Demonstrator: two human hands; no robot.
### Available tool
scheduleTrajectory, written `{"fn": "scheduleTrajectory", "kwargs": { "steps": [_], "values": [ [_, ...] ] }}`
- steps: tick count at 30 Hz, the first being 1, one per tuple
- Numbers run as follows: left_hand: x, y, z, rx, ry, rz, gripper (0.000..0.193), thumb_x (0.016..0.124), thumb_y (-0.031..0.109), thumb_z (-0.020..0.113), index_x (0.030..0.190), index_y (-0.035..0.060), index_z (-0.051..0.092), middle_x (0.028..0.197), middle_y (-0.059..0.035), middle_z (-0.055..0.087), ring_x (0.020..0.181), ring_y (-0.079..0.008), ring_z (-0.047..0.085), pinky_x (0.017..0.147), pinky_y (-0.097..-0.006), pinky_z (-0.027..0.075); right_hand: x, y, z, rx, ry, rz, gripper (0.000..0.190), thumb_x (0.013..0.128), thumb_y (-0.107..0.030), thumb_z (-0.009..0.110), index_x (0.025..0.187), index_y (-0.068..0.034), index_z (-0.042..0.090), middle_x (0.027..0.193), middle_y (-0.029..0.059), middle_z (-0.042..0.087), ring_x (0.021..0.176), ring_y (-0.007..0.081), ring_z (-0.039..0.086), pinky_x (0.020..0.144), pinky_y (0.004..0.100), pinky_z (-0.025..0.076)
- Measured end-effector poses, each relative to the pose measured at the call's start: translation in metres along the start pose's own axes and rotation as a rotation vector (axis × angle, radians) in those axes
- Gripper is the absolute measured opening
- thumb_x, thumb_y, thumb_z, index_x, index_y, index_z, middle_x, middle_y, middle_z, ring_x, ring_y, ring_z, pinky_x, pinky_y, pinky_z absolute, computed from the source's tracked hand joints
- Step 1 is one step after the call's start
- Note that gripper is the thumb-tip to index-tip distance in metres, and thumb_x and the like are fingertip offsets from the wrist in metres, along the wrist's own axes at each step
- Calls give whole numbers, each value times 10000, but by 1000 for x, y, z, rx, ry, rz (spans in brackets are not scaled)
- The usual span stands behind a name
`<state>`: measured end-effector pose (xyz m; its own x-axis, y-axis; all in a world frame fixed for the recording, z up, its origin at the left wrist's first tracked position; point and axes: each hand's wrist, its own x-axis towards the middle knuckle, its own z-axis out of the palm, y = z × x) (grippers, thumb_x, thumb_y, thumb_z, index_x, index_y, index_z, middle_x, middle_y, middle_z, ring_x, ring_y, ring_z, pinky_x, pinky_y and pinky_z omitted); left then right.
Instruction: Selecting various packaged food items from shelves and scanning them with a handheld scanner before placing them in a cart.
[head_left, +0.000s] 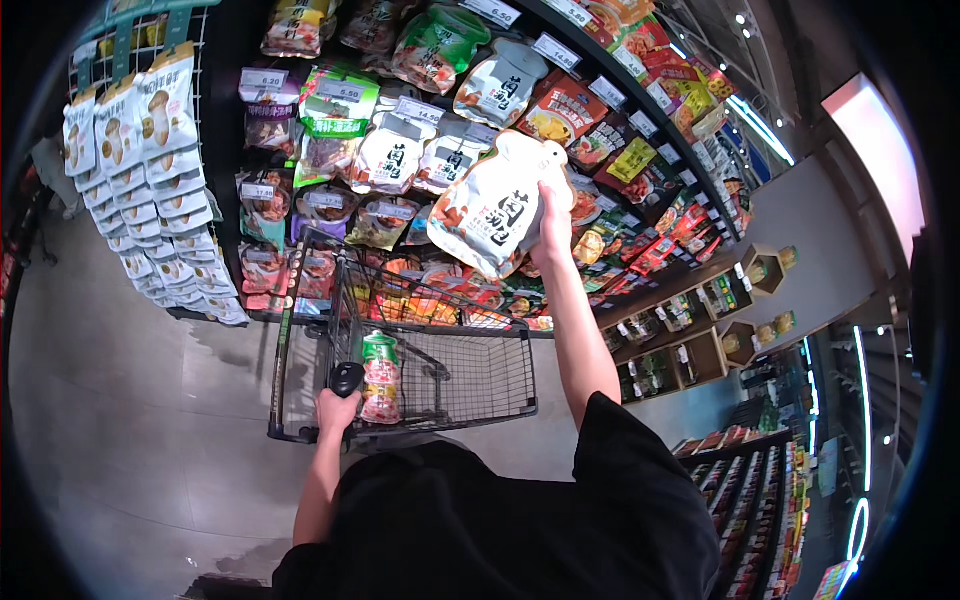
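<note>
My right hand (553, 225) holds up a white, vase-shaped food pouch (487, 206) with black characters and mushroom pictures, gripping its right side in front of the shelves. My left hand (337, 411) is below and to the left, with its fingers around a black barcode scanner or similar rounded handle (347, 379); which of these it is, I cannot tell. Beside that hand is a black wire shopping cart (480, 367). In the cart lies a green, red and white food package (381, 379). Similar white pouches (394, 154) stand on the shelf behind the held one.
Shelves of bagged foods with price tags (556, 51) curve across the top. White mushroom-print packets (169, 105) hang from a wire rack on the left. Wooden display boxes (701, 356) with jars stand at the right. Grey floor (150, 420) shows left of the cart.
</note>
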<state>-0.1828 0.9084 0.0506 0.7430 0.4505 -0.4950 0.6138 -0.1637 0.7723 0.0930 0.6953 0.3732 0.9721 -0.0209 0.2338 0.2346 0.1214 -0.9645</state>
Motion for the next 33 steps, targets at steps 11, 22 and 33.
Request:
{"fn": "scheduleTrajectory", "kwargs": {
  "steps": [11, 22, 33],
  "values": [
    [18, -33, 12, 229, 190, -36, 583, 604, 368, 751, 910, -101, 588, 903, -282, 629, 904, -425, 613, 802, -460, 486, 123, -21, -4, -32, -26, 34, 464, 842, -311, 659, 1076, 84, 592, 1002, 123, 659, 855, 170, 641, 763, 286, 505],
    [7, -18, 2, 318, 147, -128, 344, 692, 337, 736, 795, 12, 688, 719, -138, 677, 724, -253, 673, 692, -386, 514, 226, 16, 12, -22, -124, -154, 507, 778, -403, 680, 959, 69, 654, 911, 190, 683, 857, 256, 673, 771, 334, 514],
    [-21, -8, 9, 407, 193, -20, 360, 680, 271, 762, 855, -26, 657, 746, -157, 667, 687, -234, 652, 654, -359, 505, 252, 7, 10, -72, -205, -116, 545, 766, -489, 643, 1050, -24, 655, 1001, 159, 671, 940, 295, 650, 826, 367, 515]
  ]
}}
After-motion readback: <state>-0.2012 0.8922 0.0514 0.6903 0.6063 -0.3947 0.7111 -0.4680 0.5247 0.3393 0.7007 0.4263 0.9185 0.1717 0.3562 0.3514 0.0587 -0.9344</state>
